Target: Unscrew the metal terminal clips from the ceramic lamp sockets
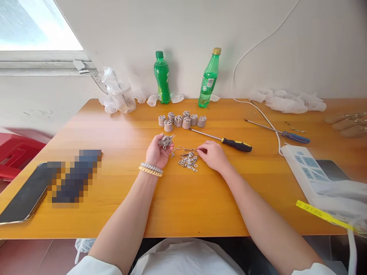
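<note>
Cupped around a grey-brown ceramic socket piece point(165, 141), my left hand point(158, 150) holds it above the table, with small metal tabs sticking out of its side. My right hand point(210, 153) has thumb and forefinger pinched together at the edge of a pile of metal clips point(188, 161); what lies between the fingertips is too small to make out. Tiny nuts point(175, 150) are scattered between the two hands. Behind them stands a group of several similar ceramic pieces point(178, 121), slotted on top.
A black-yellow screwdriver point(236, 144) and a blue-handled screwdriver point(295, 137) lie to the right. Two green bottles point(162, 78) stand by the wall. A white power strip point(305, 164) with its cable is at right, a phone point(27, 191) at left. Foam netting point(289, 101) lies at the back.
</note>
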{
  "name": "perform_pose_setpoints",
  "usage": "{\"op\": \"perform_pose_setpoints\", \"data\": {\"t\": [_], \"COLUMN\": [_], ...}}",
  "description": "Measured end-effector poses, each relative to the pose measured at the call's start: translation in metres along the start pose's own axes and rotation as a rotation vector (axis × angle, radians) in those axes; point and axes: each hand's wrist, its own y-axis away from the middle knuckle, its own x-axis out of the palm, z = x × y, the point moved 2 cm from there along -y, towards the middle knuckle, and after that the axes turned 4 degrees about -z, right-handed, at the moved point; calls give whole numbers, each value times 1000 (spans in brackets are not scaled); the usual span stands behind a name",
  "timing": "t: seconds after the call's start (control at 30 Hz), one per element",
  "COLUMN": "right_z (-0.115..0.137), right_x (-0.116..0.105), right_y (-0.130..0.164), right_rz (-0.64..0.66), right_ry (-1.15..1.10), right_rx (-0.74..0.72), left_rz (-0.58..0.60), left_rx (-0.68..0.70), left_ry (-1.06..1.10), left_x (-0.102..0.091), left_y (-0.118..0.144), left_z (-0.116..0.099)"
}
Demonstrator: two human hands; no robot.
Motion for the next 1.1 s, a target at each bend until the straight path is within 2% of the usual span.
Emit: {"op": "perform_pose_setpoints", "data": {"t": [0.1, 0.2, 0.27, 0.37, 0.43, 0.67, 0.87, 1.0, 1.1], "right_z": [1, 10, 23, 43, 49, 46, 48, 46, 44], "right_x": [-4, -15, -22, -23, -19, -10, -11, -9, -10], "right_y": [1, 5, 9, 15, 17, 18, 20, 20, 19], "right_rz": [3, -131, -229, -239, -239, -212, -261, -299, -290], "right_ry": [-25, -148, -249, -337, -331, -221, 76, 168, 208], "right_rx": [-16, -17, -51, -126, -126, -144, -242, -381, -425], "left_rz": [33, 74, 79, 89, 120, 202, 100, 110, 121], "left_rx": [-53, -73, -47, 21, 51, 140, 224, 140, 48], "left_ry": [-17, -39, -50, -80, -108, -179, -408, -429, -398], "left_x": [6, 11, 14, 18, 20, 21, 21, 22, 21], "left_y": [5, 10, 13, 16, 17, 19, 23, 27, 28], "left_z": [7, 17, 25, 36, 42, 46, 44, 43, 42]}}
